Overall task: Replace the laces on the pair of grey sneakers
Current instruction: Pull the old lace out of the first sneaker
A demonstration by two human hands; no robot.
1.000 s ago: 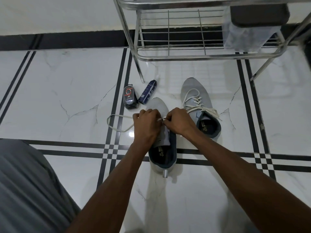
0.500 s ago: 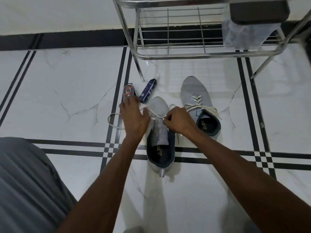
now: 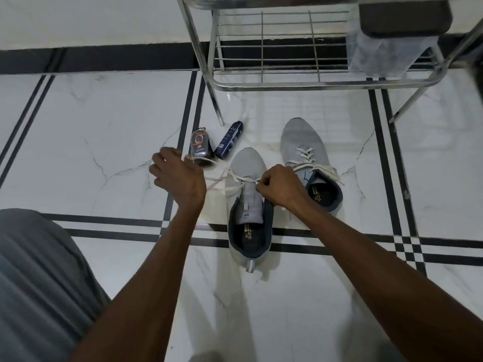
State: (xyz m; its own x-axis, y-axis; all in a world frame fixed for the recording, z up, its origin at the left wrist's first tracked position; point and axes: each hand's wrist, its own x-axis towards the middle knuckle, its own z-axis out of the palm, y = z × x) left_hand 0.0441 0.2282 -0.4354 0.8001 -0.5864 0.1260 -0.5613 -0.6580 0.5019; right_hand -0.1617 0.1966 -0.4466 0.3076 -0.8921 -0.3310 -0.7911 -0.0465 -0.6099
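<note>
Since the earlier frame, the left hand [image 3: 179, 178] has been drawn out to the left, away from the near sneaker [image 3: 248, 205], and a stretch of white lace [image 3: 224, 176] is now pulled taut behind it. Its grip is closed around that lace, though the fingers are blurred. Just beyond the hand, a dark shoe-polish container [image 3: 200, 147] and a blue spray can [image 3: 228, 139] are seen lying on the marble floor [image 3: 104, 142]. The near sneaker is set toe-forward across a black floor stripe, with the lace threaded only through its front eyelets. At its right edge the right hand [image 3: 281, 186] is held with its grip pinched shut on the lace beside the tongue. Further right, touching that hand, the second grey sneaker [image 3: 308, 158] is laced, its loose ends spilled over the side. A steel rack [image 3: 287, 84] is stood behind both.
</note>
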